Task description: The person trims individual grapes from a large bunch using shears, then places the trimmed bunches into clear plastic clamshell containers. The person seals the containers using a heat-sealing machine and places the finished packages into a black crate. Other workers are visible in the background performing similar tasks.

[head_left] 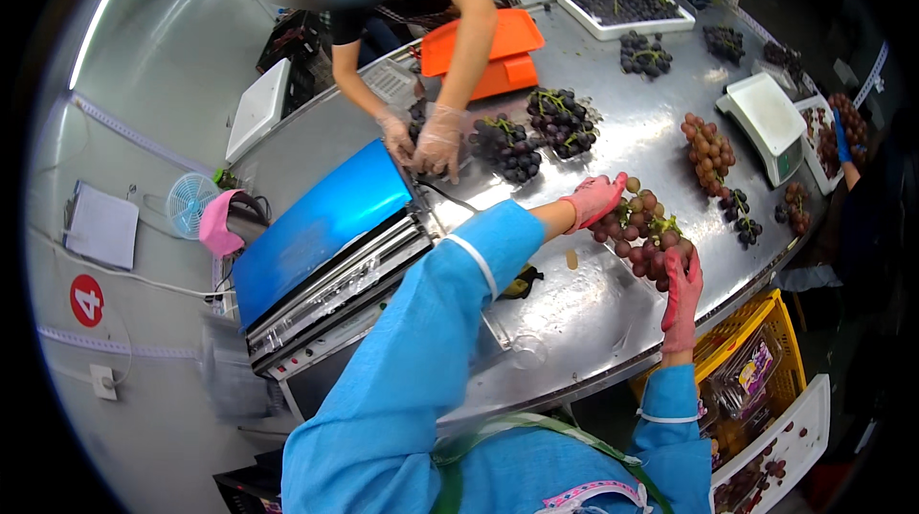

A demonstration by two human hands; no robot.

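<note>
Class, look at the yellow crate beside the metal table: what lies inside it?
The yellow crate holds clear plastic punnets, some with printed labels. The table edge covers its inner part, so anything there is hidden.

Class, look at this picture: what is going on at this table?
A person in blue sleeves and pink gloves holds a bunch of reddish grapes on the shiny metal table, left hand at its top, right hand at its lower edge. Opposite, a co-worker's clear-gloved hands rest beside dark purple grape bunches. A white scale stands nearby.
</note>
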